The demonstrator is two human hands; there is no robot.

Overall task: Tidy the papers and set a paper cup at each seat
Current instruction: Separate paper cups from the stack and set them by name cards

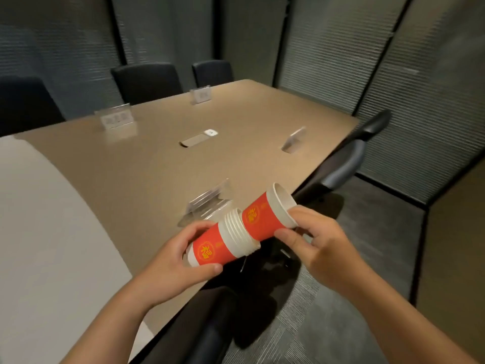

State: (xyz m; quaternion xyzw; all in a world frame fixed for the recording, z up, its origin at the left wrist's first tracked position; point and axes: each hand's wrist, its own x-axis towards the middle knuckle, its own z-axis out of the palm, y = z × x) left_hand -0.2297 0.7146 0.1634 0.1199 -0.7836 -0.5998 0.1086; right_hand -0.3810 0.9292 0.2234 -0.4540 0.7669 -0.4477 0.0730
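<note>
My left hand (181, 254) grips the base end of a stack of red paper cups (220, 243) with white rims, held sideways over the table's near edge. My right hand (315, 240) pinches the rim of the top red cup (265, 215), which is partly drawn out of the stack with its open mouth pointing up and right. The long brown table (147, 169) carries no cups. No papers are in view.
Clear acrylic name stands sit at the seats: one just behind the cups (210, 200), one at the right edge (295, 139), two on the far side (116, 119) (200, 95). Black chairs (346, 164) (147, 80) ring the table. A cable hatch (196, 139) lies mid-table.
</note>
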